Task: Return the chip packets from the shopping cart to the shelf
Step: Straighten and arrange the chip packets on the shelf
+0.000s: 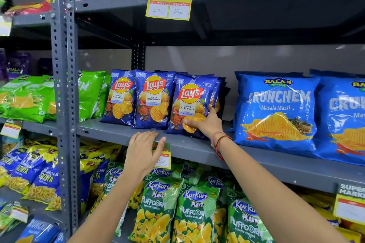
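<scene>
Two hands at a grey shelf stocked with blue Lay's packets.
Head view: right hand grips the lower right corner of the front Lay's packet, thumb on its face, fingers behind; the packet stands upright on the shelf beside two matching packets. Left hand lies open, fingers spread, over the shelf edge and its price tag.

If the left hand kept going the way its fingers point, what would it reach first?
Probably the middle Lay's packet. The left hand lies open at the shelf edge, fingers aimed up and slightly right toward it, though depth is hard to judge.
</scene>
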`<state>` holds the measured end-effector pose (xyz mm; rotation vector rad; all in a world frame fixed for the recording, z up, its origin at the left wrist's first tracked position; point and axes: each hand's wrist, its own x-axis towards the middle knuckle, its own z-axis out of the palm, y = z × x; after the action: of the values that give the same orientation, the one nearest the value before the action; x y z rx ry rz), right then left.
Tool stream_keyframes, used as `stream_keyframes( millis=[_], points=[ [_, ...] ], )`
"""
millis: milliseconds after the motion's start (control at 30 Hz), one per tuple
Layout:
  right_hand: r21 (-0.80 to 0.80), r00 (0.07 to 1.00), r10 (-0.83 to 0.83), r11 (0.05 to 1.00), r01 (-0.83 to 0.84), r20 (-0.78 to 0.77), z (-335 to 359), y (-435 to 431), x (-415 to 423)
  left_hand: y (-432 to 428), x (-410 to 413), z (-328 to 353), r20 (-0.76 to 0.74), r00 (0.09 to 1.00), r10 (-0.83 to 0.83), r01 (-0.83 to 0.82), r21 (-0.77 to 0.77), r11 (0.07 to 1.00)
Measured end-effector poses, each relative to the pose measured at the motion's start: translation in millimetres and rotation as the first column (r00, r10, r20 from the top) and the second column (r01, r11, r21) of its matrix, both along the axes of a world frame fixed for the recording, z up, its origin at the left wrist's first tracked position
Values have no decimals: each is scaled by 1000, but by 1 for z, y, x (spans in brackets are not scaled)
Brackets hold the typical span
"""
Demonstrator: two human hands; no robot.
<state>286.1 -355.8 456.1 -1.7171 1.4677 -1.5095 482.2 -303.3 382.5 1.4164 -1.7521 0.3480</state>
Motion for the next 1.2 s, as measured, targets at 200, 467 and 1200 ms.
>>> stream_keyframes(
  millis=[200,467,1200],
  points=[
    [2,1000,17,1000,-17,-2,0,3,-1,1,-1,2,11,1000,1,-1,3,1000],
    [-61,998,15,998,-11,54,-1,10,-5,0,-1,1,19,1000,-8,8,-34,999],
    [186,984,176,967,-174,6,-5,26,-36,-34,-25,106,-534,818,-213,488,448,749]
  ],
)
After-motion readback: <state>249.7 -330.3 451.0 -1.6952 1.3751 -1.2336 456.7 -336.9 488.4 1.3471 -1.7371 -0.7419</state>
